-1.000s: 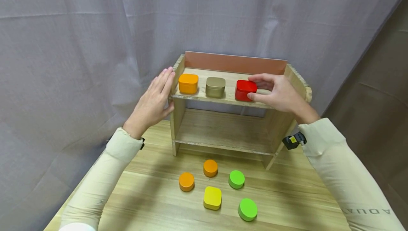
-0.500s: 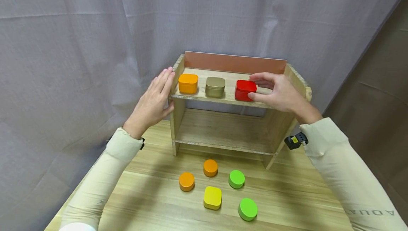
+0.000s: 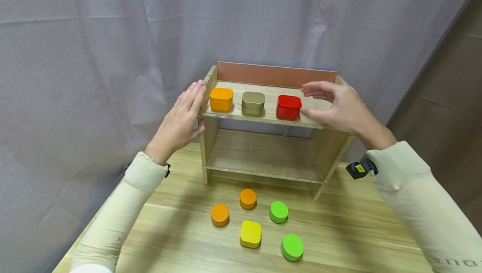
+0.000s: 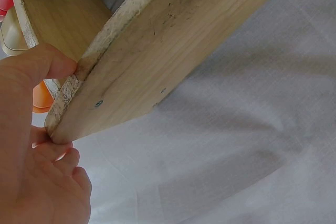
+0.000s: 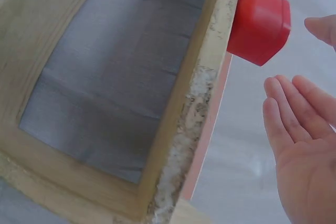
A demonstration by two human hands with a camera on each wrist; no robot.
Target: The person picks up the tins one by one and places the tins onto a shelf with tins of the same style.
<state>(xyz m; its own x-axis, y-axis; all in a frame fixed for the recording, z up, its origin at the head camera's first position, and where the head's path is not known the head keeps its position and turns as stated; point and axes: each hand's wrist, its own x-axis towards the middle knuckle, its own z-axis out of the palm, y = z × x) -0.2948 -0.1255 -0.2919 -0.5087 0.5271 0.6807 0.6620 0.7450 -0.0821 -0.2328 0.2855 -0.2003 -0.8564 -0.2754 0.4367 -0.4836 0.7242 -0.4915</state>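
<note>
My left hand (image 3: 179, 118) holds the left side panel of a small two-tier wooden shelf (image 3: 263, 154); in the left wrist view, the thumb lies on the panel's rough front edge with fingertips at its corner. On the top tier, an orange box (image 3: 221, 99), an olive box (image 3: 253, 103) and a red box (image 3: 288, 107), all rounded and lidded, stand in a row near the front. My right hand (image 3: 340, 105) is just right of the red box, thumb and fingers spread. The right wrist view shows a gap between this hand and the red box (image 5: 261, 23).
Before the shelf, on the wooden table (image 3: 180, 239), lie two orange round pieces (image 3: 247, 198), two green round pieces (image 3: 291, 247) and a yellow rounded-square piece (image 3: 250, 234). A reddish-brown strip (image 3: 276, 75) backs the top tier. Grey cloth (image 3: 113, 47) hangs behind.
My right hand has let go of the red box and drawn back to the right, its fingers spreading. The red box stays on the top tier; my left hand keeps its place.
</note>
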